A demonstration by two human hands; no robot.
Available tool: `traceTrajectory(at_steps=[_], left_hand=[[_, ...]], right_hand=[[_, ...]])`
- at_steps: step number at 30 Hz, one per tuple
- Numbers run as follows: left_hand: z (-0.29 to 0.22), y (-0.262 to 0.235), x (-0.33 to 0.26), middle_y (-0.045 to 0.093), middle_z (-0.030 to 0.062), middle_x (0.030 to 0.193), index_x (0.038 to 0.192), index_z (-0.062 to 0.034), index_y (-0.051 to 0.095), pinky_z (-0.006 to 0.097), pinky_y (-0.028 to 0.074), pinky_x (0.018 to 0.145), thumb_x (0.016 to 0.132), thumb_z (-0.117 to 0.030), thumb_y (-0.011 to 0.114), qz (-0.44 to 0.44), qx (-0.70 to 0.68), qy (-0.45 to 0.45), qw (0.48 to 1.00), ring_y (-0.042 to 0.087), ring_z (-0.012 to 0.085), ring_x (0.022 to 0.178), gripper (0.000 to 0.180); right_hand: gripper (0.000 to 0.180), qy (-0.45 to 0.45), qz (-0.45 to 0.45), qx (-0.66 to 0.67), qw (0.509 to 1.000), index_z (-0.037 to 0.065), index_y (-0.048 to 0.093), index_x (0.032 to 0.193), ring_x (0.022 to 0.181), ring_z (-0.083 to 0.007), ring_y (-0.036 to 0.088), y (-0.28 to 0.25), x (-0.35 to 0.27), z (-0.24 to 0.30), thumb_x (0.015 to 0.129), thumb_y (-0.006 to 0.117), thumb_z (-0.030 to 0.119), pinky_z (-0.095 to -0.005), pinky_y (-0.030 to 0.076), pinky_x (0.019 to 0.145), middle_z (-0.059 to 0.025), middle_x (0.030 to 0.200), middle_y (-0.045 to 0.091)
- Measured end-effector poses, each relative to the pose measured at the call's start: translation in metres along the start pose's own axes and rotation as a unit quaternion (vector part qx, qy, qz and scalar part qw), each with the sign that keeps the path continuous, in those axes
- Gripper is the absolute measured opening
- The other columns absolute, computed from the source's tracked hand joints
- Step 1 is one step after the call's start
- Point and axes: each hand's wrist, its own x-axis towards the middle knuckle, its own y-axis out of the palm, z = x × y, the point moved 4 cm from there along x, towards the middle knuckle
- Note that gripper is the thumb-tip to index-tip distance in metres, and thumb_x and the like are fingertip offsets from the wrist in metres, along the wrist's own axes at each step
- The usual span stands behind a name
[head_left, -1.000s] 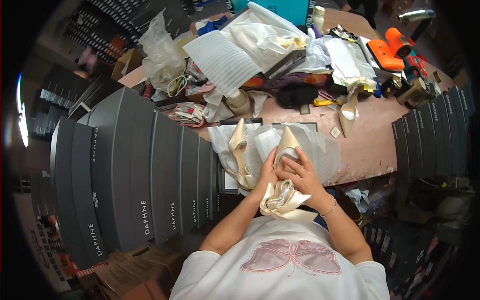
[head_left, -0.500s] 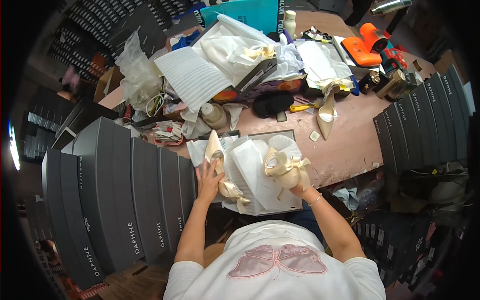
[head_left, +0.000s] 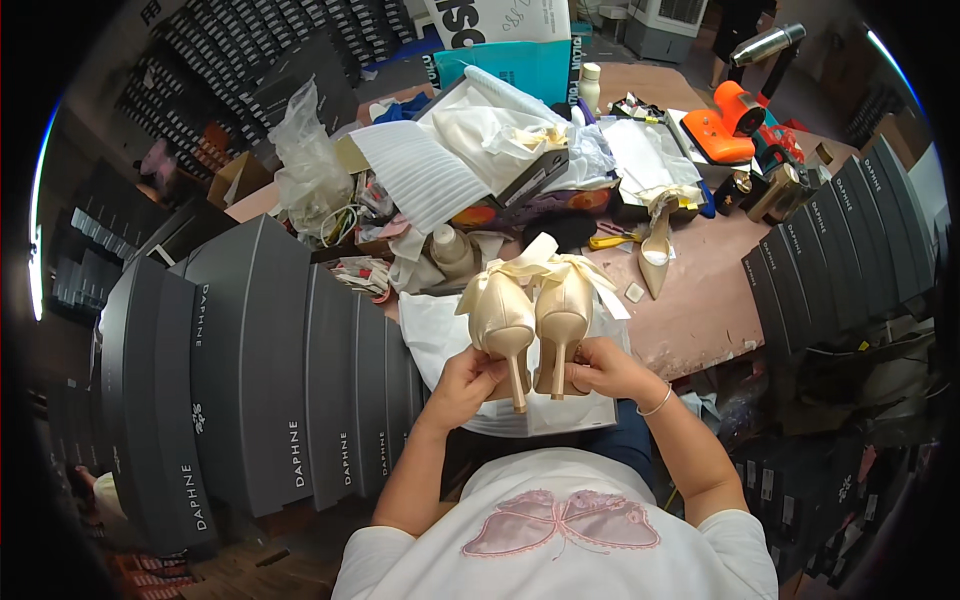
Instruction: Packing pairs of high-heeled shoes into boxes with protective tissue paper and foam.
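Two cream satin high-heeled shoes are held side by side, heels toward the camera and nearly touching each other. The left shoe point(head_left: 500, 322) is gripped from below by the left hand point(head_left: 462, 383), whose fingers are curled around the sole close to the thin heel. The right shoe point(head_left: 563, 315) is clasped in the same way by the right hand point(head_left: 603, 366), fingers closed on the sole beside its heel; a thin bracelet point(head_left: 655, 402) is worn on that wrist. Ribbon bows point(head_left: 545, 262) are seen at the far ends of both shoes, beyond the fingers. Directly under both hands a sheet of white wrapping paper point(head_left: 432, 335) is spread over the edge of a brown worktable point(head_left: 700, 320). Further out from the right hand, a third pale shoe point(head_left: 655, 262) is lying alone on the table, well apart from the pair. To the outer side of the left hand, a row of dark grey shoe boxes point(head_left: 250, 370) is stacked on edge. Past the shoes, foam sheets point(head_left: 420, 175), cloth and an orange tool point(head_left: 725, 122) are piled on the table.
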Motion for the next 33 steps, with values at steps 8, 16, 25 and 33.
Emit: traceTrajectory(at_steps=[8,16,25,33], left_hand=[[0.018,0.01,-0.017,0.065,0.0072,0.099,0.112,0.0036,0.056,0.026,0.048,0.081,0.093,-0.007,0.057,-0.001,0.01,-0.032,0.999,0.059,0.0104,0.089,0.021],[0.019,0.015,-0.015,0.065,0.0068,0.097,0.113,0.0046,0.057,0.026,0.049,0.079,0.093,-0.008,0.057,-0.011,0.03,-0.042,0.999,0.059,0.0096,0.087,0.023],[0.036,0.013,-0.006,0.064,0.0074,0.108,0.118,-0.0013,0.055,0.028,0.05,0.084,0.099,-0.027,0.047,0.066,-0.205,-0.209,0.954,0.063,0.0126,0.092,0.033],[0.039,0.022,0.001,0.063,0.0139,0.115,0.119,-0.0002,0.054,0.031,0.05,0.088,0.098,-0.027,0.047,0.065,-0.25,-0.198,0.946,0.064,0.0173,0.098,0.035]], right_hand=[[0.019,-0.032,-0.004,-0.004,0.999,-0.005,0.061,0.099,0.068,-0.0102,0.052,0.019,-0.016,-0.038,0.091,0.06,0.013,-0.0277,0.046,0.062,-0.0064,0.077,0.064],[0.023,0.012,0.027,0.026,0.999,-0.004,0.06,0.097,0.071,-0.0092,0.053,0.018,-0.014,-0.049,0.092,0.059,0.018,-0.0269,0.047,0.065,-0.0048,0.078,0.062],[0.039,0.074,0.052,0.21,0.974,-0.001,0.061,0.106,0.085,-0.0066,0.055,0.01,-0.016,-0.058,0.1,0.046,0.034,-0.0236,0.048,0.076,-0.0018,0.096,0.062],[0.043,0.089,0.036,0.307,0.947,-0.001,0.059,0.109,0.087,-0.0075,0.058,0.01,-0.018,-0.066,0.102,0.038,0.036,-0.0242,0.05,0.079,-0.0042,0.099,0.064]])
